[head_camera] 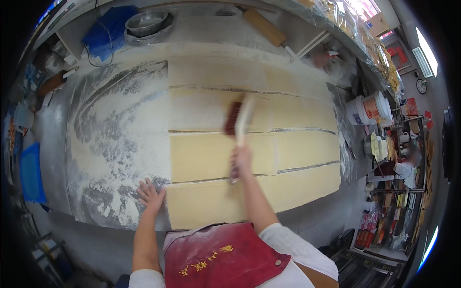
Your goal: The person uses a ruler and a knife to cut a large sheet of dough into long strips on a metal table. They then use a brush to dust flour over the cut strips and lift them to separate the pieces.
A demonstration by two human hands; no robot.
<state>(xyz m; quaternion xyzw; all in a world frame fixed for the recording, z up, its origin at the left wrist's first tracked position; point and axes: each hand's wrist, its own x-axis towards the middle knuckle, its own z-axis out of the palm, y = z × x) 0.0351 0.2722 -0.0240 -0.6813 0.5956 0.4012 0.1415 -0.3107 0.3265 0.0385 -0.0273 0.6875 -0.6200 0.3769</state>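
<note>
My right hand (242, 159) grips the handle of a bench brush (244, 117), its head blurred by motion. Dark reddish bristles face left, over wide strips of pale yellow rolled dough (216, 154). Several such strips lie side by side, with narrow dark gaps between them. The far strips look paler, as if dusted with flour. Down on the floured metal worktop (86, 205) rests my left hand (150, 194), fingers spread, holding nothing. Its thumb is close to the left end of the nearest strip (205, 208). White flour (126, 144) covers much of the worktop on this side.
At the back stand a metal bowl (147, 23), a blue plastic sheet (108, 30) and a wooden rolling pin (264, 27). Another rolling pin (54, 82) lies far left. White buckets (369, 108) stand beyond the right end. A person (403, 167) is farther off right, near shelves.
</note>
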